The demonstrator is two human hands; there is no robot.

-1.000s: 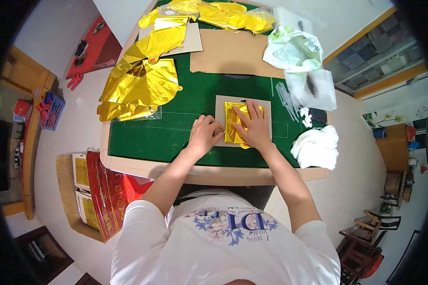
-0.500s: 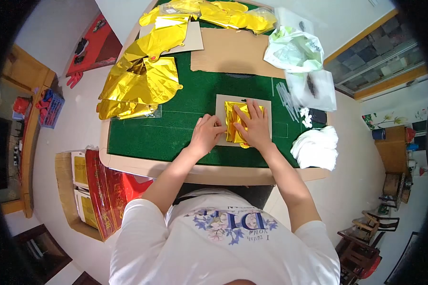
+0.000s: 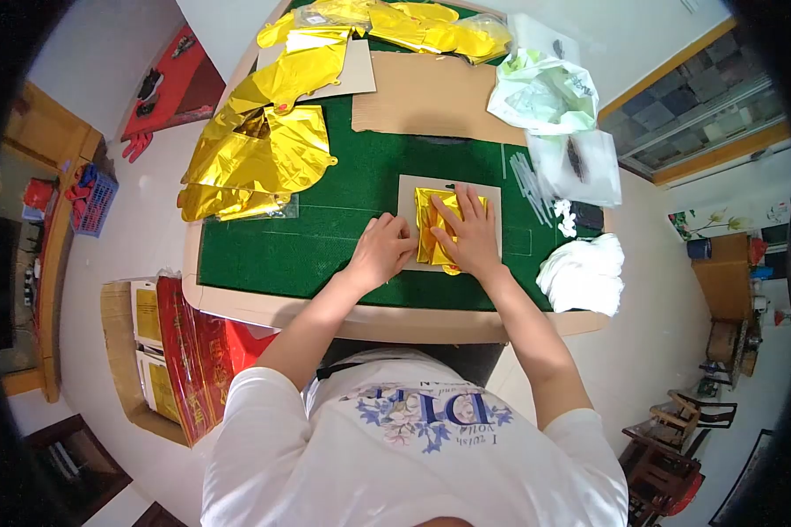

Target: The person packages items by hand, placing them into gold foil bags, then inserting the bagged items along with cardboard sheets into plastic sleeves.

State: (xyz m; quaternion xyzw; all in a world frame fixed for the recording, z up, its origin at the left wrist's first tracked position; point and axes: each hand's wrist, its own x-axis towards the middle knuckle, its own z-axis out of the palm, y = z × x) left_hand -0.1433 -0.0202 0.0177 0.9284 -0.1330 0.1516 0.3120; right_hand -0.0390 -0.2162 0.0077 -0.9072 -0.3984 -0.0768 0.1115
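Little has shifted since 1 second ago: right hand [image 3: 471,239] stays pressed flat, open, on the folded gold foil [image 3: 432,230]. Left hand [image 3: 380,250] pinches the foil's left edge over the cardboard sheet [image 3: 408,195]; bare green mat [image 3: 308,246] lies open to its left.

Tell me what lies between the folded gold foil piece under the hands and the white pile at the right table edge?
In the head view, between the folded gold foil piece and the white pile: the tan cardboard sheet's edge, then bare green table mat.
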